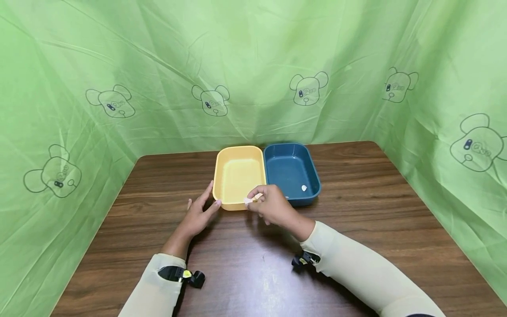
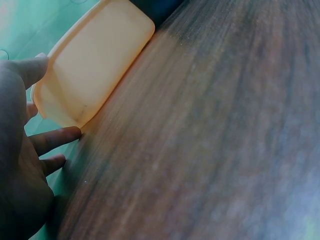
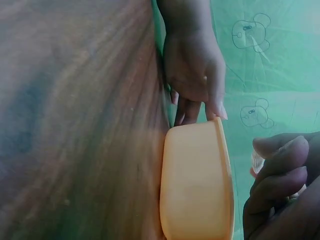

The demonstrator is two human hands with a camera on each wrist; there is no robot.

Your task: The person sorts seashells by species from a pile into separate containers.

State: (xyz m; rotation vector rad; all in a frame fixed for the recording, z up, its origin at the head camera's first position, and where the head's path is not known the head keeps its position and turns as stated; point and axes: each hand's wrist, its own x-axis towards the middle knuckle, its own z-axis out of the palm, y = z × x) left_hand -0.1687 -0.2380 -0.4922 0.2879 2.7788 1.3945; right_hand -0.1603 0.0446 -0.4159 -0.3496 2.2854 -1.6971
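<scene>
A yellow tray [image 1: 239, 178] stands on the wooden table, side by side with a blue tray [image 1: 289, 169]. My left hand [image 1: 196, 216] rests against the yellow tray's near left corner, fingers fairly straight, the thumb at the rim. Over the near right corner of the yellow tray, my right hand [image 1: 274, 206] pinches a small white shell-like piece [image 1: 247, 200] between thumb and fingertips. In the right wrist view this piece [image 3: 257, 161] is mostly covered by the fingers. Inside the blue tray lies another small white piece [image 1: 303, 188], with a further pale bit partly hidden near its front wall.
The brown wood-grain table [image 1: 356, 211] extends to both sides and in front of the trays. Behind and beside it hangs a green curtain [image 1: 253, 44] with printed bear heads. Each wrist wears a strapped black camera.
</scene>
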